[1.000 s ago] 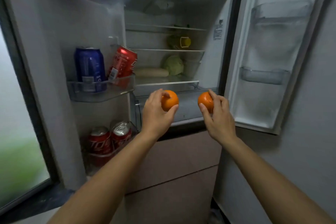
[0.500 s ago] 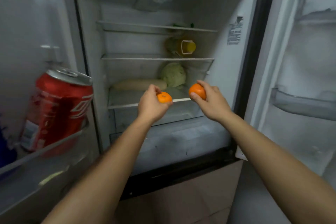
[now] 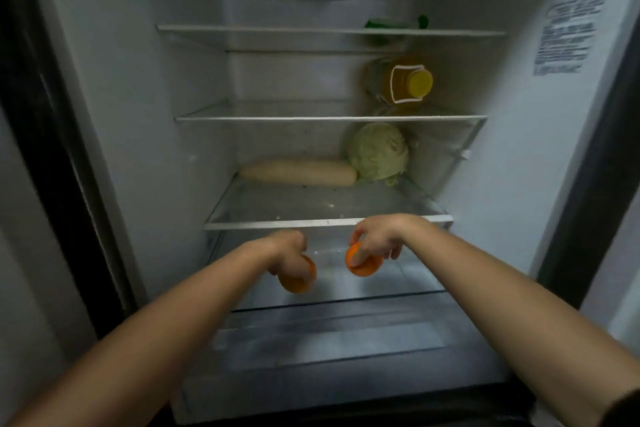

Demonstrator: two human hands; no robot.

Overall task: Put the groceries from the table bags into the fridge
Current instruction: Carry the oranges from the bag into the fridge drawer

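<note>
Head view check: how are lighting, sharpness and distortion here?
Head view: dim, darkest at the clear bottom drawer front; soft all over, printed white label unreadable; left round orange fruit and right round orange fruit, gripped by left hand and right hand, slightly smeared; wide-angle lens splays the fridge side walls.

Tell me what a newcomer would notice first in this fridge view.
Two vivid spots low in the middle: the left hand grips one orange and the right hand grips the other orange, just below the lowest glass shelf. On that shelf a pale cabbage sits beside a long white radish, with a yellow-capped bottle one shelf higher.
</note>
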